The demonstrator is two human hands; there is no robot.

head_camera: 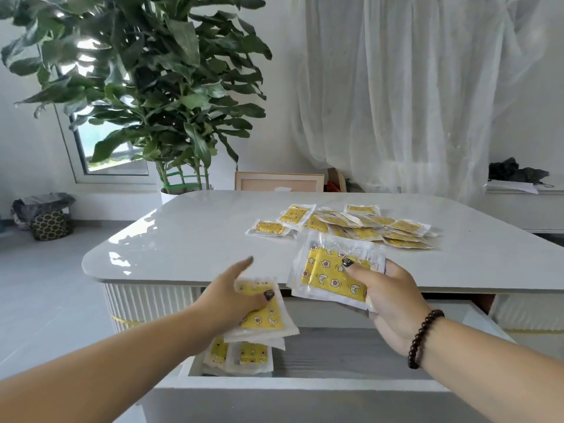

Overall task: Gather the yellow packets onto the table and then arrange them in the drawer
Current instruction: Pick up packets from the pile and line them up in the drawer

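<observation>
Over the open drawer of a white table, we hold yellow packets in both hands. Our left hand grips a small sheaf of packets above the drawer's left corner, thumb curled on top and fingers underneath, the forefinger sticking out straight. Our right hand pinches a second bunch at its right edge, thumb pressed on the printed yellow face, just past the table's near rim. More packets already lie in the drawer at its left end, and a loose heap waits on the tabletop beyond.

We judge these to be light, flat sachets in clear plastic wrap, limp rather than stiff and slick against one another, so a stack could fan out or slide apart. A thumb-over, fingers-under hold near an edge looks the sound one, with the pile squared before setting it down.

Much is withheld from us. The fingers beneath both bunches are covered by the packets, so we cannot count how many each hand carries. The drawer's right end is partly behind the right forearm and its beaded bracelet, and the stack inside is half masked by the left hand's load. The print on the packets is too small to read.
</observation>
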